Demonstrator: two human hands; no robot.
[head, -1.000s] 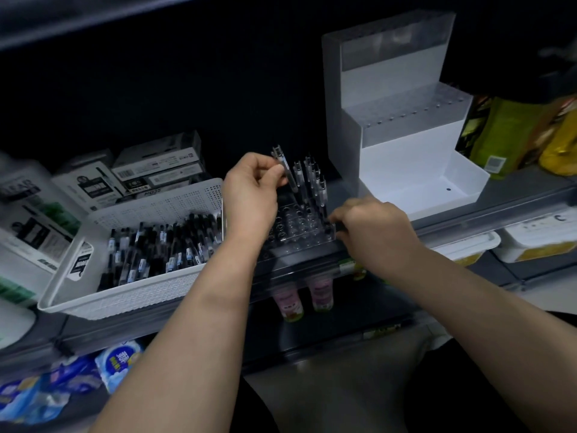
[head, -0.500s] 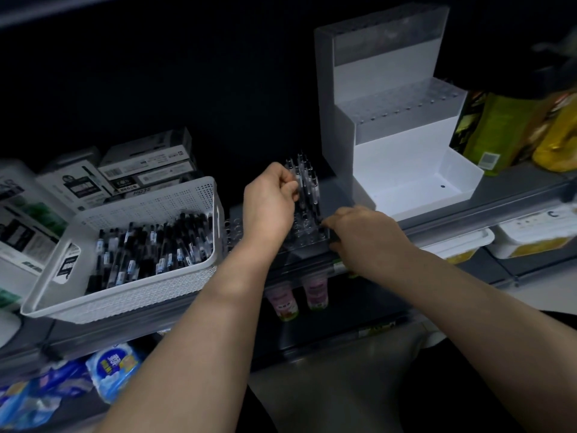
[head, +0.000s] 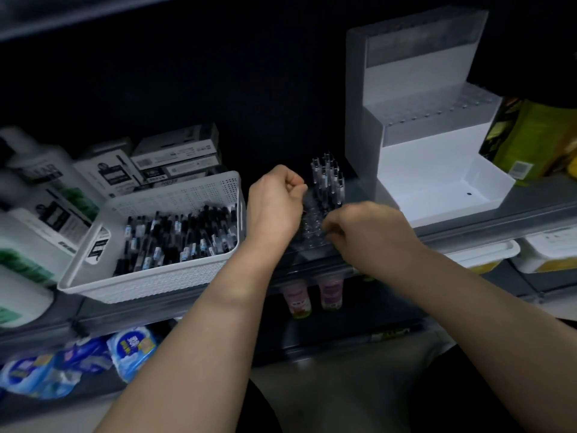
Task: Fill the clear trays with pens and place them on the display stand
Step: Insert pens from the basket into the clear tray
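A clear tray [head: 312, 225] with rows of holes sits on the dark shelf between my hands. Several pens [head: 328, 179] stand upright in its back rows. My left hand [head: 274, 203] is at the tray's left side with fingers curled into a fist; whether it pinches anything is hidden. My right hand [head: 367, 234] grips the tray's front right edge. A white basket [head: 146, 281] left of the tray holds several loose black pens [head: 184, 239]. The white stepped display stand [head: 437, 185] rises just right of the tray, its lowest step bare.
Pen boxes [head: 175, 157] are stacked behind the basket, and white packages [head: 37, 220] lie at far left. Green and yellow packs [head: 530, 139] stand right of the stand. Two pink bottles [head: 312, 296] and white tubs [head: 487, 254] sit on the shelf below.
My left hand carried a pen to the tray's back rows, lowered it upright, then drew back to the tray's left side. My right hand stayed on the tray's front edge.
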